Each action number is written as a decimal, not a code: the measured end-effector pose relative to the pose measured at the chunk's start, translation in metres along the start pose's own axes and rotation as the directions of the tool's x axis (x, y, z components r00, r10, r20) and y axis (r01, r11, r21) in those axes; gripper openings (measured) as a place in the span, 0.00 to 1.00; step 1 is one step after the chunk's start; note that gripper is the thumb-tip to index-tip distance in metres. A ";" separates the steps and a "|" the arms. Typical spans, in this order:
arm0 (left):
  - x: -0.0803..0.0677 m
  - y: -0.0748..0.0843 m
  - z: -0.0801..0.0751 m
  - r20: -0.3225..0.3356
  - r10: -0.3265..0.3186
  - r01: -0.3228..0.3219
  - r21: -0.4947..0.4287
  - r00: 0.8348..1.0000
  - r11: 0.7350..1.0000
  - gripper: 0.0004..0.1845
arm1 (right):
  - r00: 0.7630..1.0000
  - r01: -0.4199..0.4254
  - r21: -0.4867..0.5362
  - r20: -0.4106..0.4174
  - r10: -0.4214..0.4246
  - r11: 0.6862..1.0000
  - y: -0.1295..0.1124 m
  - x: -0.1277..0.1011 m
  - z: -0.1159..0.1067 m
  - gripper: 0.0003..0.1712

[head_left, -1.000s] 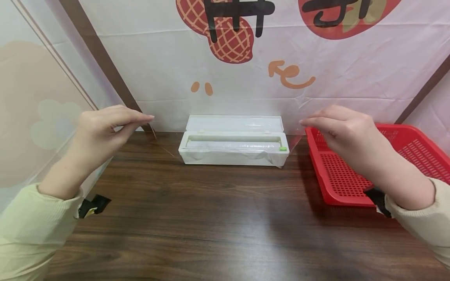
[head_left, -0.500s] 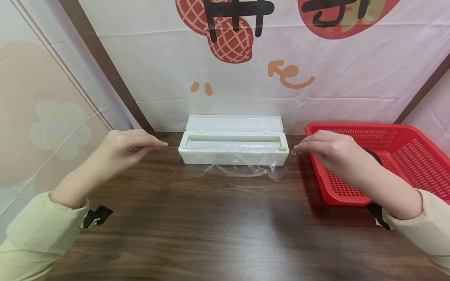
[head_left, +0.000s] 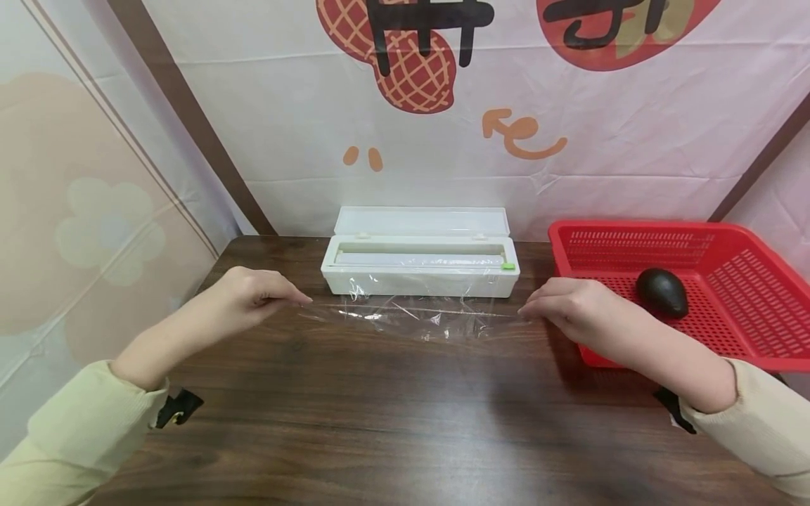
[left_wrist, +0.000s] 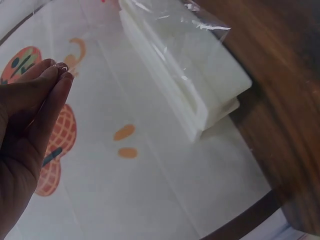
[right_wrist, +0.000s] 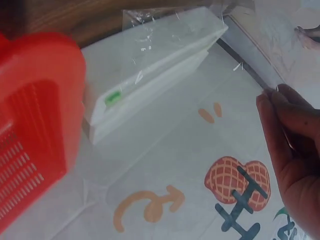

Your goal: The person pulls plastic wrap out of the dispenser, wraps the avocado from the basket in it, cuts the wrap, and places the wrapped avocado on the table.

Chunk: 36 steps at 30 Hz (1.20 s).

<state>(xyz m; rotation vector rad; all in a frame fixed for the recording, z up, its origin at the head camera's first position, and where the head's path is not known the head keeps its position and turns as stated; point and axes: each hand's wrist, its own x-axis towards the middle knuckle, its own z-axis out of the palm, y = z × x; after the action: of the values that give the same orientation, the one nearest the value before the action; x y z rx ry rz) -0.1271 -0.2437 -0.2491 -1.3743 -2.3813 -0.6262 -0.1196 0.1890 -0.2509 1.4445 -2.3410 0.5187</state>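
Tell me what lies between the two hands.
In the head view, a sheet of cling film stretches from left hand to right hand, over the wooden table.

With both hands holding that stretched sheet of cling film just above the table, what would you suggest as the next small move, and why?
Probably lower it flat onto the table. The left hand and right hand pinch opposite corners of the cling film, which appears free of the dispenser box and sags, wrinkled, in the middle.

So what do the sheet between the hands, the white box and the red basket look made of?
Sheet: thin clear plastic film, glossy; it crinkles and glints. White box: likely smooth matte rigid plastic. Red basket: moulded plastic, perforated walls.
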 end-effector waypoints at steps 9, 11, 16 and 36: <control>-0.011 -0.001 0.025 0.212 -0.046 0.066 -0.092 0.976 0.994 0.15 | 0.989 0.043 0.131 0.132 -0.060 0.990 0.003 -0.008 0.019 0.22; -0.013 -0.001 0.031 0.243 -0.046 0.074 -0.109 0.969 0.991 0.15 | 0.981 0.026 0.162 0.185 -0.056 0.986 0.004 -0.011 0.024 0.23; -0.019 0.000 0.043 0.335 -0.063 0.122 -0.156 0.940 0.980 0.12 | 0.960 -0.037 0.228 0.278 -0.029 0.973 0.004 -0.018 0.037 0.25; -0.037 0.005 0.074 0.541 -0.108 0.277 -0.241 0.834 0.930 0.12 | 0.906 -0.112 0.309 0.422 -0.030 0.945 -0.006 -0.034 0.071 0.18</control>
<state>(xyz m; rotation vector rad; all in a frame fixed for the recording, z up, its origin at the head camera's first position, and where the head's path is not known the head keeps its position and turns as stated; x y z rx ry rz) -0.1085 -0.2306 -0.3286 -1.6048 -2.9905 -0.7940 -0.1062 0.1787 -0.3282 1.8134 -2.7246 0.6919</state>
